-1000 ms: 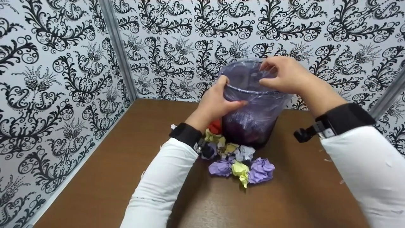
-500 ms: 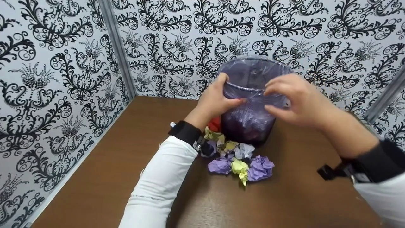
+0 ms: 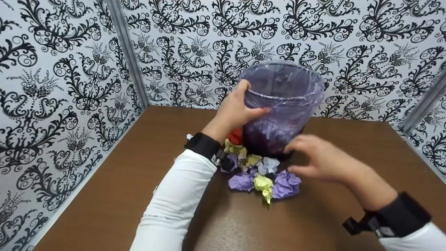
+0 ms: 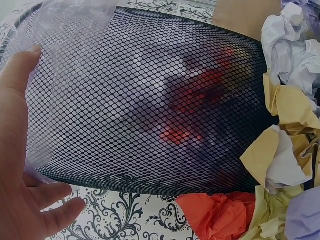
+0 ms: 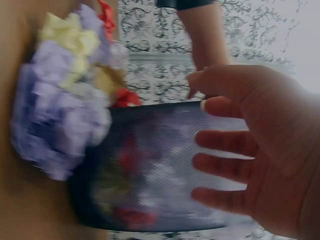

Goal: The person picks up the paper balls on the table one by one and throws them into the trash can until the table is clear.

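A black mesh wastebasket (image 3: 278, 115) lined with a clear plastic bag (image 3: 289, 83) stands on the brown table (image 3: 139, 181). My left hand (image 3: 237, 109) grips its rim on the left side, thumb across the front (image 4: 15, 150). Crumpled papers show through the mesh (image 4: 190, 110). A pile of crumpled paper balls (image 3: 261, 174), purple, yellow, white and red, lies in front of the basket. My right hand (image 3: 313, 158) hovers open just right of the pile, fingers spread, holding nothing (image 5: 250, 165).
Black-and-white patterned walls (image 3: 69, 87) close in the table on the left, back and right. Bare brown tabletop lies to the left and in front of the pile.
My right hand has left the bag at the basket's rim and dropped down toward the paper pile. The left hand stays on the rim.
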Action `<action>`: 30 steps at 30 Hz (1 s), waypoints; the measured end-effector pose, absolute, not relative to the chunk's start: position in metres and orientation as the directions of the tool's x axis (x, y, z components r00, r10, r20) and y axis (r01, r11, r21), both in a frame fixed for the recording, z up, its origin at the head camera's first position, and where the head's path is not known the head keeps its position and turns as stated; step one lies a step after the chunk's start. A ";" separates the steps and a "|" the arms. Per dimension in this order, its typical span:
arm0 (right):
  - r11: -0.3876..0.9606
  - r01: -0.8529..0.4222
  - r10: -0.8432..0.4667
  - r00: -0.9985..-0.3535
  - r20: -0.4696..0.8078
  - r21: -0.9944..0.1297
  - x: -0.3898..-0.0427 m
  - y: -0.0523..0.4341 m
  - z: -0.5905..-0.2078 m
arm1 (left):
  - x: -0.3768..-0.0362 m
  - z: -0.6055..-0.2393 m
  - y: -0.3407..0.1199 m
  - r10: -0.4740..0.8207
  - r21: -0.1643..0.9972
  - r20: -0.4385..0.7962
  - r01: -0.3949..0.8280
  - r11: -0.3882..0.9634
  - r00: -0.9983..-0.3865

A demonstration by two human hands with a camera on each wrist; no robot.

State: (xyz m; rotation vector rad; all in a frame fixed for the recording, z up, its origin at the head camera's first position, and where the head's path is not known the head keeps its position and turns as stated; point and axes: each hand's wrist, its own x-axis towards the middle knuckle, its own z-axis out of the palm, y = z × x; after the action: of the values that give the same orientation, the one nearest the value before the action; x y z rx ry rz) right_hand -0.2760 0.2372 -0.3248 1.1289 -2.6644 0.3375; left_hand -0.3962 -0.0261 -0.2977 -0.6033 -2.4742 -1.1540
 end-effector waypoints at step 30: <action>0.583 -0.782 -0.739 -0.624 0.254 -0.221 -0.274 0.231 -0.416 | -0.397 -0.298 -0.027 0.230 0.668 0.454 0.500 0.551 -0.861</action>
State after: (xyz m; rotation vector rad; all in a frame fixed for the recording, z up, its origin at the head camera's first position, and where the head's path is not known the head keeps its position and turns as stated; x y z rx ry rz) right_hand -0.2741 0.2310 -0.4163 1.2917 -2.6741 0.4739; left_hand -0.3966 -0.0265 -0.2983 -0.6027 -2.4760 -1.2129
